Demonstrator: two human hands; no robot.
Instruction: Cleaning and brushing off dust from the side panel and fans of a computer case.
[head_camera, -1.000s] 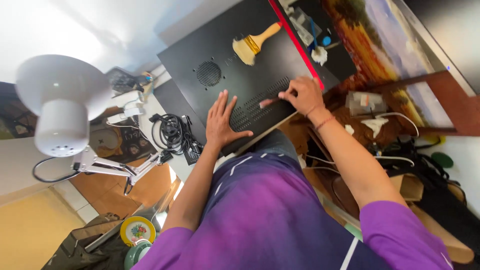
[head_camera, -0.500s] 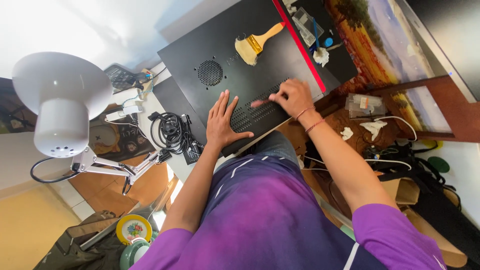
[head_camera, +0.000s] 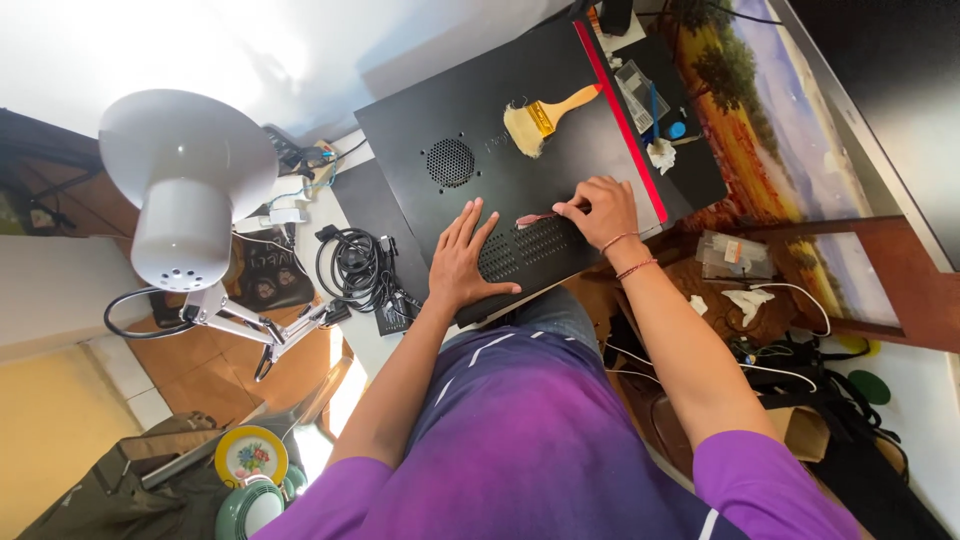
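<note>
While the left hand (head_camera: 462, 262) lies flat, fingers spread, steadying the black case (head_camera: 520, 170), the right hand (head_camera: 598, 208) pinches a pink cloth (head_camera: 535, 218); short, light strokes along the vent slots (head_camera: 525, 246) would suit best.

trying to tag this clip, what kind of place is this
Probably a home repair bench or hobby desk. A black computer case lies flat under both hands, with a paintbrush on it, coiled cables beside it and a white desk lamp over the clutter.
</note>
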